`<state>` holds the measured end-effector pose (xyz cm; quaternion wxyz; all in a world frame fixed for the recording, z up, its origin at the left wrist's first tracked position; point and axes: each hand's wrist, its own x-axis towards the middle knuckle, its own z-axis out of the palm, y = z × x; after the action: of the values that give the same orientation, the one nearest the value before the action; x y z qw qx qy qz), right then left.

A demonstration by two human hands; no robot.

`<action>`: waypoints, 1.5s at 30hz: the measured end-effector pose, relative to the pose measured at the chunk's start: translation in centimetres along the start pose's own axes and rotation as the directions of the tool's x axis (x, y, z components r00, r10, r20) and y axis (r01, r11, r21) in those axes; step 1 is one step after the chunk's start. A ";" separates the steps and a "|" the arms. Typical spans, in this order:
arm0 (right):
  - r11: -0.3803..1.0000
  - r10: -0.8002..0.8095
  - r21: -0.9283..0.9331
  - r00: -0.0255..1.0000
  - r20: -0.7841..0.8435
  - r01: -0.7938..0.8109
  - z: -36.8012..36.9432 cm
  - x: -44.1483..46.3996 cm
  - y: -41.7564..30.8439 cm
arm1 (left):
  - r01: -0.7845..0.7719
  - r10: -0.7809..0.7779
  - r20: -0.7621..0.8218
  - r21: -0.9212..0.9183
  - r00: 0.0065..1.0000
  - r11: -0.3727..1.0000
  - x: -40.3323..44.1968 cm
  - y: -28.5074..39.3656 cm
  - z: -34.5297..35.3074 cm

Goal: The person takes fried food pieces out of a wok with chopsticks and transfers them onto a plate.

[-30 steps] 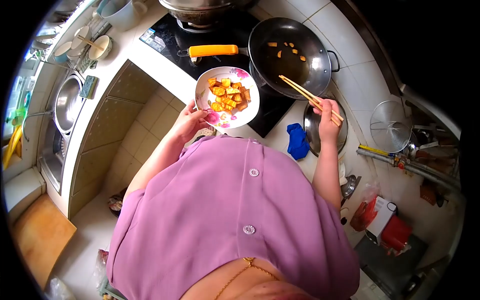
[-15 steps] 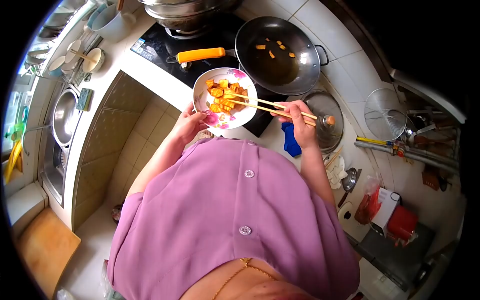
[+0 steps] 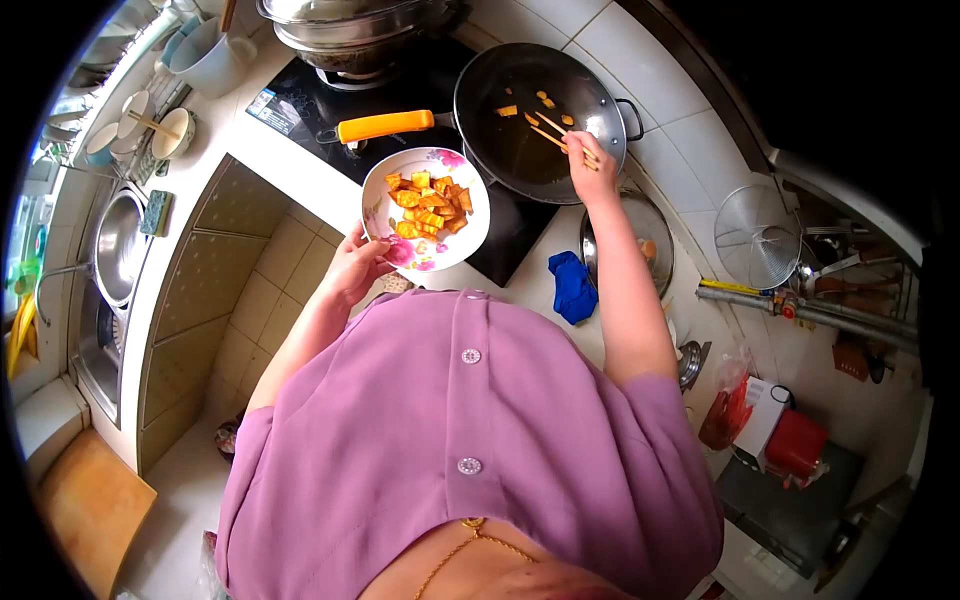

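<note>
My left hand [image 3: 358, 262] grips the near-left rim of a white plate [image 3: 464, 225] with pink flowers, held in front of the stove. Golden-brown fried chunks [image 3: 430, 203] are heaped on the plate. In my right hand [image 3: 592, 168] is a pair of chopsticks [image 3: 551, 131], fingers wrapped round them. Their tips reach down into a black wok [image 3: 500, 155], beside some of the fried pieces [image 3: 507, 111] in a shallow pool of oil. An orange sleeve [image 3: 386, 126] covers the wok's long handle, which points left above the plate.
A steamer pot [image 3: 350, 40] sits on the rear-left burner of the black cooktop [image 3: 300, 110]. Right of my body are a glass lid [image 3: 640, 245], partly behind my forearm, and a blue cloth [image 3: 571, 287]. A sink [image 3: 122, 245] lies at left; a wire strainer [image 3: 757, 238] hangs at right.
My right hand has swung the chopsticks from the plate up to the wok. Their tips are now near the pieces in the oil. The left hand still holds the plate.
</note>
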<state>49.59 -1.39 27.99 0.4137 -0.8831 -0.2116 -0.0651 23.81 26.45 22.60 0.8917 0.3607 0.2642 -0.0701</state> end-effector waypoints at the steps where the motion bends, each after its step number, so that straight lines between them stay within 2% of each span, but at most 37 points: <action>1: 0.996 -0.037 -0.080 0.999 0.016 0.038 0.3 0.4 0.7 | 0.002 -0.002 -0.011 0.007 1.000 1.000 0.0 0.0 0.0; 2: 0.984 -0.072 -0.159 0.997 0.034 0.076 0.7 0.5 1.3 | 0.003 -0.003 -0.013 0.006 1.000 1.000 0.0 -0.1 -0.1; 4: 0.989 -0.086 -0.119 0.996 0.013 0.086 0.4 0.5 1.0 | 0.000 0.000 -0.002 0.021 1.000 1.000 0.1 -0.2 -0.3; 6: 1.000 -0.013 0.010 1.000 -0.018 0.013 -0.9 -0.5 -0.3 | -0.003 0.003 0.006 0.017 1.000 1.000 0.1 -0.2 -0.4; 7: 0.999 0.037 0.017 0.999 -0.012 -0.037 -1.9 -1.1 -1.9 | -0.006 0.006 0.017 0.015 1.000 1.000 0.2 -0.2 -0.5; 8: 0.999 0.038 0.015 0.999 -0.011 -0.038 -2.6 -1.9 -2.4 | -0.004 0.004 0.017 0.014 1.000 1.000 0.2 -0.3 -0.5; 10: 0.981 0.087 0.173 0.996 0.015 -0.088 -4.0 -3.4 -3.0 | -0.002 0.002 0.005 0.022 1.000 1.000 0.3 -0.4 -0.6; 11: 0.981 0.086 0.171 0.996 0.013 -0.087 -4.6 -4.2 -3.4 | -0.002 0.002 0.008 0.021 1.000 1.000 0.4 -0.4 -0.5; 13: 0.972 0.133 0.147 0.947 0.293 -0.183 -5.6 -5.7 -4.0 | 0.009 -0.009 0.013 0.008 1.000 1.000 0.5 -0.3 -0.5; 14: 0.972 0.137 0.144 0.948 0.289 -0.185 -5.7 -6.2 -4.6 | 0.012 -0.012 0.018 0.009 1.000 1.000 0.6 -0.4 -0.6; 16: 0.945 0.116 0.286 0.981 0.153 -0.156 -5.6 -6.8 -5.9 | 0.024 -0.025 0.028 0.023 0.999 0.999 0.7 -0.4 -0.8; 18: 0.946 0.128 0.280 0.982 0.139 -0.163 -5.8 -7.2 -5.9 | 0.023 -0.024 0.032 0.019 0.999 1.000 0.7 -0.4 -0.7; 20: 0.982 0.159 0.070 0.965 0.210 -0.177 -5.8 -7.6 -5.3 | 0.020 -0.021 0.037 0.015 0.999 1.000 0.7 -0.3 -0.6; 21: 0.964 0.136 0.201 0.972 0.194 -0.175 -5.8 -7.8 -5.7 | 0.020 -0.021 0.038 0.017 0.999 1.000 0.8 -0.4 -0.6; 22: 0.964 0.135 0.201 0.972 0.194 -0.174 -5.9 -7.8 -6.3 | 0.020 -0.021 0.037 0.018 0.999 1.000 0.8 -0.4 -0.7; 24: 0.882 0.106 0.449 0.988 0.111 -0.145 -6.5 -8.0 -7.8 | 0.017 -0.018 0.048 0.020 0.999 1.000 0.7 -0.3 -0.7; 25: 0.832 0.085 0.536 0.988 0.132 -0.143 -6.7 -8.1 -8.1 | 0.013 -0.015 0.062 0.022 0.998 1.000 0.7 -0.2 -0.6; 26: 0.832 0.085 0.537 0.988 0.130 -0.142 -6.6 -8.3 -8.5 | 0.013 -0.014 0.065 0.024 0.998 1.000 0.6 -0.1 -0.4; 28: 0.782 -0.016 0.597 0.953 0.303 -0.177 -5.9 -8.7 -9.4 | 0.004 -0.005 0.024 0.017 1.000 1.000 0.4 0.0 -0.1; 29: 0.807 -0.001 0.555 0.940 0.342 -0.201 -5.6 -8.9 -9.6 | 0.003 -0.003 0.025 0.017 1.000 1.000 0.5 0.1 -0.1; 32: 0.775 0.044 0.597 0.960 0.277 -0.208 -5.0 -7.3 -9.0 | 0.012 -0.013 0.028 0.017 1.000 1.000 0.5 0.0 -0.4; 33: 0.768 0.025 0.623 0.979 0.201 -0.148 -4.6 -6.2 -8.0 | 0.009 -0.009 0.030 0.023 0.999 1.000 0.5 0.1 -0.5; 34: 0.823 0.017 0.562 0.991 0.130 -0.088 -4.0 -5.0 -7.3 | 0.006 -0.007 0.034 0.030 0.999 1.000 0.6 0.1 -0.5; 36: 0.973 -0.011 0.232 0.993 0.116 -0.016 -2.8 -2.6 -5.6 | 0.006 -0.007 0.037 0.028 0.999 1.000 0.6 0.1 -0.6; 38: 0.983 -0.184 0.011 0.978 0.100 0.184 -1.2 -0.8 -4.5 | 0.002 -0.003 0.038 0.024 0.999 1.000 0.7 0.1 -0.7; 39: 0.958 -0.283 -0.012 0.954 0.095 0.285 -0.1 0.2 -3.1 | -0.004 0.003 0.042 0.016 0.999 1.000 0.7 0.0 -0.8; 40: 0.957 -0.286 -0.011 0.953 0.098 0.289 0.7 0.8 -2.7 | -0.010 0.010 0.047 0.008 0.999 1.000 0.7 0.0 -0.8; 42: 0.885 -0.453 -0.072 0.886 0.095 0.460 2.1 1.8 -2.1 | -0.017 0.017 0.038 0.001 0.999 1.000 0.5 0.1 -0.5; 44: 0.880 -0.466 -0.051 0.880 0.093 0.472 3.0 2.3 -1.0 | -0.021 0.021 0.027 -0.007 0.999 1.000 0.4 0.1 -0.5; 45: 0.914 -0.402 -0.014 0.911 0.096 0.405 3.0 2.4 -0.9 | -0.019 0.019 0.035 -0.005 0.999 1.000 0.4 0.1 -0.6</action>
<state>51.20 2.15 27.34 0.3662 -0.8293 -0.4069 -0.1124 23.95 26.96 22.07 0.8977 0.3600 0.2451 -0.0673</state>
